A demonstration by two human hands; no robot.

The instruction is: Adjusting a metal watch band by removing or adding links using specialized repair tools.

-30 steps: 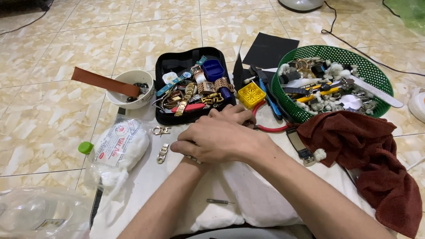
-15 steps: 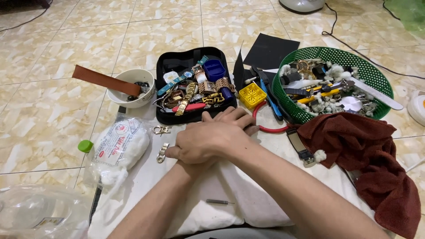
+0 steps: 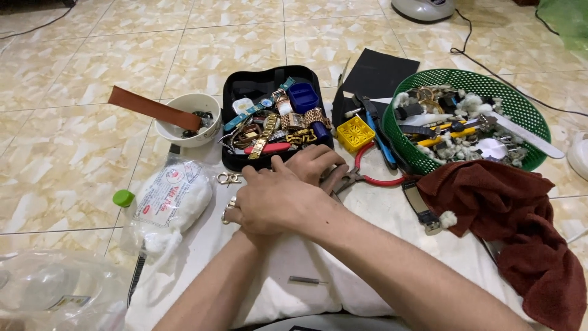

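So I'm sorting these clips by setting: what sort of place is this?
Likely a home floor used as a watch-repair spot: tiled floor, a black case of watches and straps, red-handled pliers, green basket of tools.

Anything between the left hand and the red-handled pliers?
Nothing visible. The left hand lies right at the head of the pliers on the white cloth; contact is unclear. The right hand crosses over the left wrist, not the pliers.
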